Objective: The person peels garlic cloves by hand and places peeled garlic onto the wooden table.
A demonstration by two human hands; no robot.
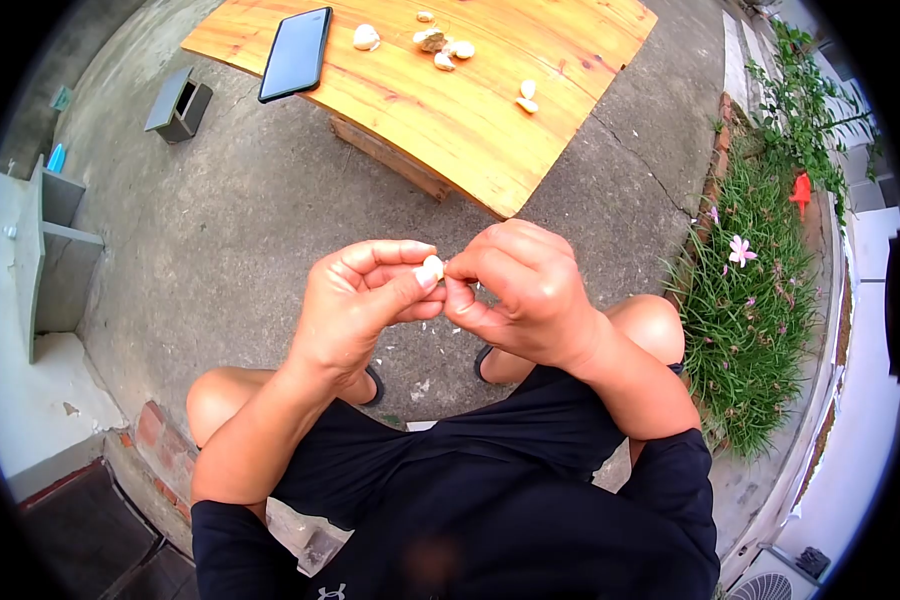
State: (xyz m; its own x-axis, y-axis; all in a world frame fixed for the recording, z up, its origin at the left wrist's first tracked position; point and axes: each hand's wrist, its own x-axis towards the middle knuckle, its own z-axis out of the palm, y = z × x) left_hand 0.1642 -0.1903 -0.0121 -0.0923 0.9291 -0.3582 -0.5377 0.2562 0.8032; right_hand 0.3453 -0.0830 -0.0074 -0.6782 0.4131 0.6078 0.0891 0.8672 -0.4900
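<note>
Over concrete [220, 250], fingers [408, 291] pinch garlic [434, 266].

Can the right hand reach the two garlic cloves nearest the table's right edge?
Probably, by leaning forward: nothing visible blocks the right hand from that pair of cloves, though it is busy at the clove the left hand holds.

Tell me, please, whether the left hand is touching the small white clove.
Touching: the head view shows the small white clove pinched in the left hand, its thumb pressed against it.
</note>
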